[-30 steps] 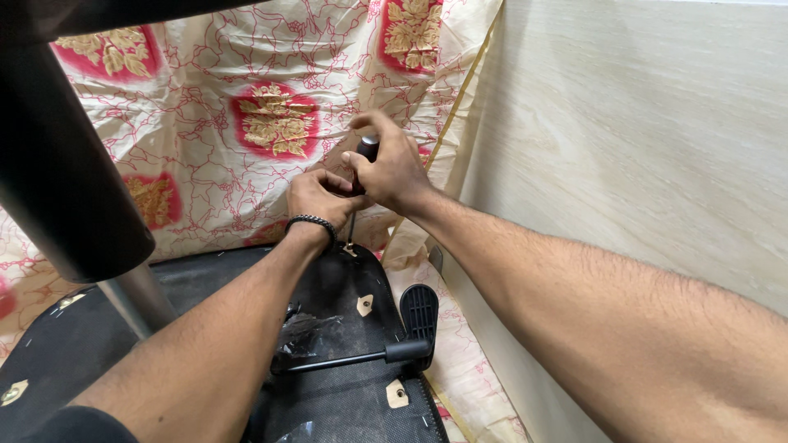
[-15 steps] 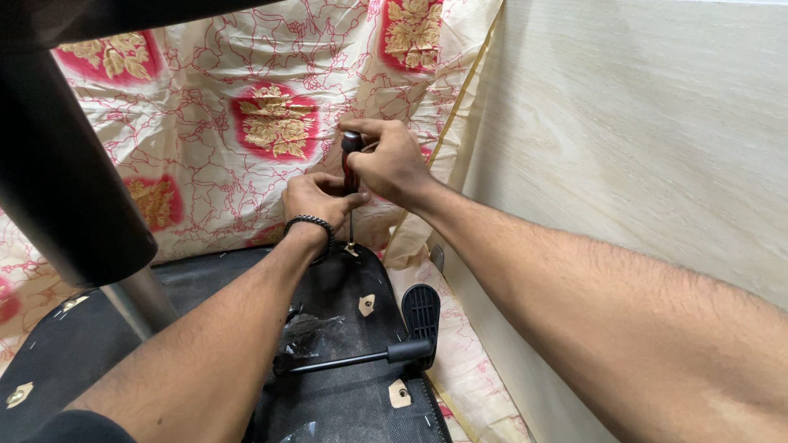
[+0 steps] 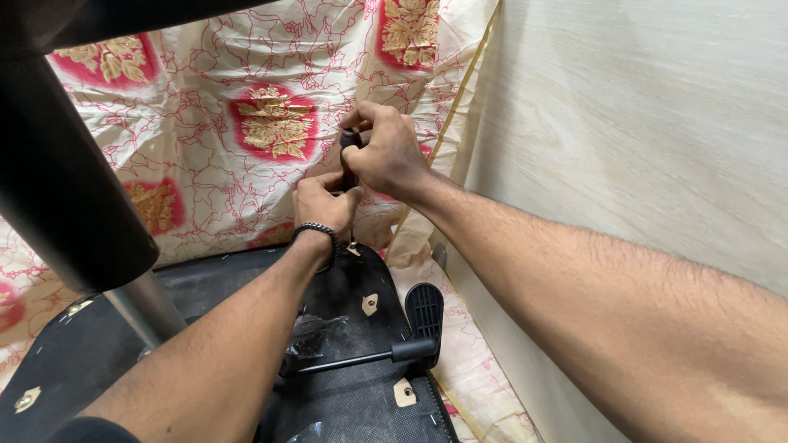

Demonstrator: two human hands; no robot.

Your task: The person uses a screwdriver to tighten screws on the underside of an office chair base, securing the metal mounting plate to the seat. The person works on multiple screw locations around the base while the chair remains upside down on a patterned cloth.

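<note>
While the right hand [image 3: 386, 156] wraps the screwdriver [image 3: 350, 152] handle from above, the left hand [image 3: 322, 203] pinches its shaft, steadying the tip on the upturned seat [image 3: 353, 287].

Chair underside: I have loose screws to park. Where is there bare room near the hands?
Bare black panel lies between the left forearm and the metal post. Patterned cloth is free right of the lever paddle. It is crowded where the left hand and right hand grip the screwdriver.

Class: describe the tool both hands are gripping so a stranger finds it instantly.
On the upturned black chair base before the floral cloth, find the two hands. The screwdriver stands upright between them, dark-handled, its thin shaft pointing down to the base.
</note>
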